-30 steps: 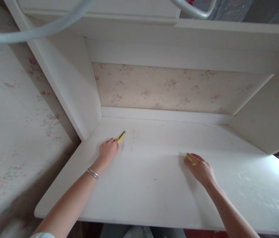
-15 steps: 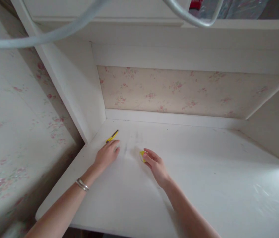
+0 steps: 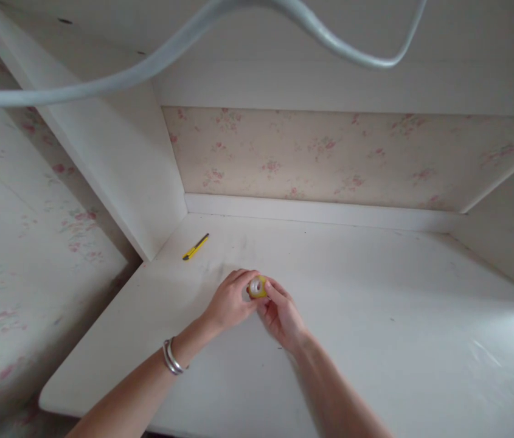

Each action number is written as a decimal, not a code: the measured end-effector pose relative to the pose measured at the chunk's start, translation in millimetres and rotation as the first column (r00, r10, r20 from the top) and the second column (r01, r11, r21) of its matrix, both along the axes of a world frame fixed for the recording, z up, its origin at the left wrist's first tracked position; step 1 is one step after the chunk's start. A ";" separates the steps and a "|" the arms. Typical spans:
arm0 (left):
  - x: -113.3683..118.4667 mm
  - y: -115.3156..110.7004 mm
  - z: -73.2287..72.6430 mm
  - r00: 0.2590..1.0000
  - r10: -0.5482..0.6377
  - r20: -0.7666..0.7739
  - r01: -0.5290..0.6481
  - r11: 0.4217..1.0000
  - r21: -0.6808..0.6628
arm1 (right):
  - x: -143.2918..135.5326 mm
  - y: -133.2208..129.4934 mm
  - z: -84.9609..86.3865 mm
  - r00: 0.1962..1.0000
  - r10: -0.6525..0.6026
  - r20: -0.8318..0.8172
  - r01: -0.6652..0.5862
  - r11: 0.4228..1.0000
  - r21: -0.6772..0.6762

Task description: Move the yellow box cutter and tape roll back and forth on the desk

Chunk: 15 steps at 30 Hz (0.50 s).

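Between my two hands, above the white desk (image 3: 352, 340), is a small yellow round item (image 3: 257, 286) with a whitish centre, perhaps a tape roll. My right hand (image 3: 283, 313) pinches it from the right, thumb on its face. My left hand (image 3: 232, 299), with silver bangles at the wrist, has its fingers closed round the item's left side. A yellow cutter knife (image 3: 196, 247) with a dark tip lies on the desk to the left, beyond my left hand and touched by neither hand.
A white side panel (image 3: 120, 146) rises at the desk's left rear. Floral wallpaper (image 3: 316, 155) shows behind the desk and at the far left. A pale curved cable or tube (image 3: 147, 64) crosses the top of the view, close to the camera.
My left hand has moved right, away from the cutter knife, and joined my right hand at the yellow item. The view has shifted slightly, and the red item on the upper shelf is out of view.
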<state>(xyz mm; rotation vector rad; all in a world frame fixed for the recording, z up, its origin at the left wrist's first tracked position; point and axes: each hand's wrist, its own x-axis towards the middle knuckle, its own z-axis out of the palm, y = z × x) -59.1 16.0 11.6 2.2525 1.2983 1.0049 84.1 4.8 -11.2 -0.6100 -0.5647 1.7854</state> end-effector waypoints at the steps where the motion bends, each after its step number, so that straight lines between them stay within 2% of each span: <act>1: 0.1 4.3 -0.2 1.000 0.006 -0.010 -0.006 1.000 -0.011 | 1.5 1.7 -0.4 1.000 -0.004 0.017 0.004 1.000 -0.007; 3: -6.2 14.8 -0.4 0.998 0.040 -0.051 -0.041 0.999 -0.017 | 3.4 5.0 -1.8 0.999 -0.014 0.044 0.015 0.999 -0.034; 6: -32.1 35.1 0.4 0.966 0.186 -0.181 -0.188 0.982 0.010 | 4.4 8.1 -4.3 0.996 -0.031 0.082 0.036 0.997 -0.068; 10: -80.7 63.6 3.3 0.803 0.389 -0.451 -0.417 0.908 0.042 | 3.8 9.0 -7.7 0.985 -0.003 0.175 0.011 0.999 -0.044; 12: -102.1 75.1 5.0 0.725 0.402 -0.559 -0.475 0.880 0.017 | 3.2 9.2 -9.6 0.979 0.008 0.204 -0.002 1.000 -0.031; 15: -125.5 88.6 8.3 0.689 0.356 -0.631 -0.491 0.870 -0.046 | 2.6 10.0 -13.0 0.977 0.008 0.213 -0.005 1.000 -0.017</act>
